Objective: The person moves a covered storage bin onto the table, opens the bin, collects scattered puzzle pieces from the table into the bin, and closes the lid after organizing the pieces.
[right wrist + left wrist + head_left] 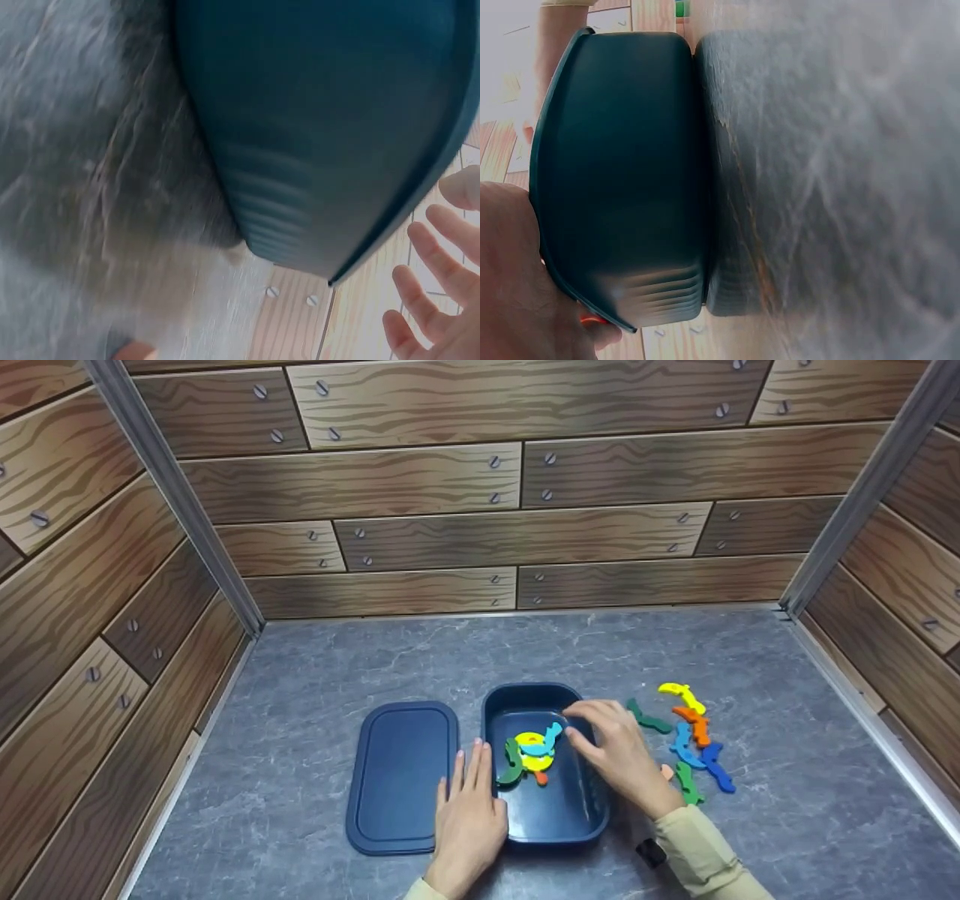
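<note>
The step in hand looks like shifting toy pieces between the box and the counter; which way, I cannot tell. Several lie inside the box, while loose pieces lie to its right. The left hand rests straight-fingered on the left rim, beside the lid. The right hand hangs over the right rim, grip spread, seemingly empty. The next move likely calls for pinching one piece.

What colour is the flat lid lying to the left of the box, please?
The lid is dark blue; it shows best in the head view.
</note>
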`<state>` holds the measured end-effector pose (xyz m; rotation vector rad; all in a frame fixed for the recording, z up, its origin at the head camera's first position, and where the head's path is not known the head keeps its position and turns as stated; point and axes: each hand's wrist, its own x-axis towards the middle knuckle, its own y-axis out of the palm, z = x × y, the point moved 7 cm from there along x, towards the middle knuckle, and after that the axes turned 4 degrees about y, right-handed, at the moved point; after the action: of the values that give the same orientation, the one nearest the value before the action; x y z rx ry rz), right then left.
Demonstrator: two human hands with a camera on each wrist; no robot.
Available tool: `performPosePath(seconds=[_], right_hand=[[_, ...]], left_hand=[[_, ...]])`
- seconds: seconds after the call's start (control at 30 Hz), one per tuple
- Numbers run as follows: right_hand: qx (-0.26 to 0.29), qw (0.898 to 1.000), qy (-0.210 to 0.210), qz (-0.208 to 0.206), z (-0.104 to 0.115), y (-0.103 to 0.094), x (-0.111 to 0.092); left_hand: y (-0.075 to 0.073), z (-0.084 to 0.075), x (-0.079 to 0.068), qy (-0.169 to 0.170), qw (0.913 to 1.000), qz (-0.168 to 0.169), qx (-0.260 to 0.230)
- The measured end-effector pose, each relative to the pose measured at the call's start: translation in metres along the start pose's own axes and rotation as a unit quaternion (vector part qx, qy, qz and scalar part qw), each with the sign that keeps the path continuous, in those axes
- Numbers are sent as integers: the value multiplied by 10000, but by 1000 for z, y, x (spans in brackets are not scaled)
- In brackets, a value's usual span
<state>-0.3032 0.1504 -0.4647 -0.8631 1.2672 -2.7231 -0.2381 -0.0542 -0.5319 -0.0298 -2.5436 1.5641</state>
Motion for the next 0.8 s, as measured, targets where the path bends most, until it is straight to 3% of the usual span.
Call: performPosePath(seconds=[0.8], right_hand=[[-589,9977,234,-231,-38,-20,-1]], left_hand=[[-2,-1,-2,114,9998,-124,86]])
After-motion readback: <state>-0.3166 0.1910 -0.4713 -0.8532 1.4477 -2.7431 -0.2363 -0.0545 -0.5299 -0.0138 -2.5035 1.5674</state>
